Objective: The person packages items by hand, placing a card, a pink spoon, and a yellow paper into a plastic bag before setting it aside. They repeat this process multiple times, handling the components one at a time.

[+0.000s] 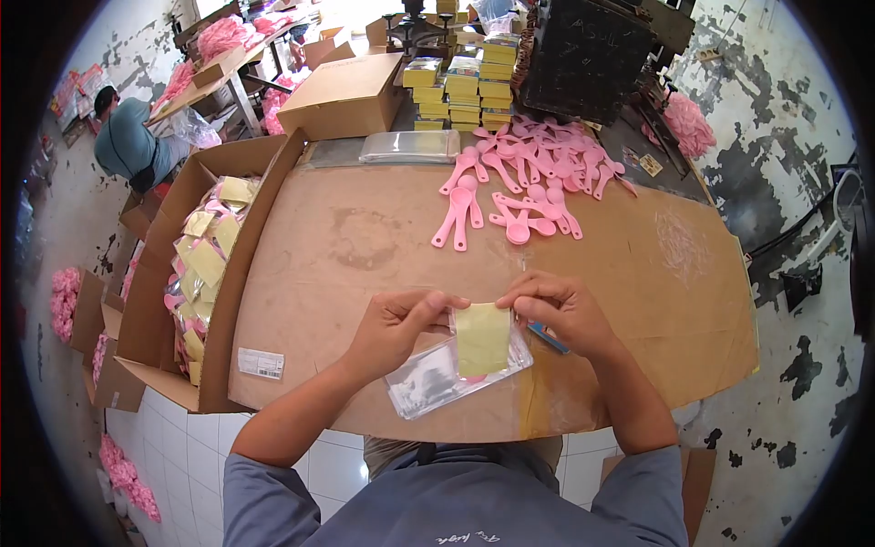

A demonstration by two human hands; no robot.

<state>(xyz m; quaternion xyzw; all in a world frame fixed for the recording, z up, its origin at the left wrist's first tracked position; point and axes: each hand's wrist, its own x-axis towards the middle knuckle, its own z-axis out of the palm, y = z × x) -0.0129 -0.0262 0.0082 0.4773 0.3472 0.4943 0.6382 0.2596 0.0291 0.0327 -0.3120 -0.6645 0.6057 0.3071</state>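
Observation:
Between my two hands hangs a clear plastic bag with a yellow card (483,337) in it; a bit of pink shows at its lower end. My left hand (415,321) pinches the top left corner and my right hand (556,308) the top right corner. Under it, a stack of clear plastic bags (424,387) lies on the cardboard-covered table (346,273). A small blue item (549,338) is partly hidden below my right hand. Farther back lie pink spoons (518,228), with a larger heap (556,150) behind them.
An open carton (239,283) at the left holds filled bags. At the back are a closed box (342,91), a pack of clear film (410,146), stacks of yellow cards (462,87) and a black machine (583,55). A person (132,137) sits at the far left.

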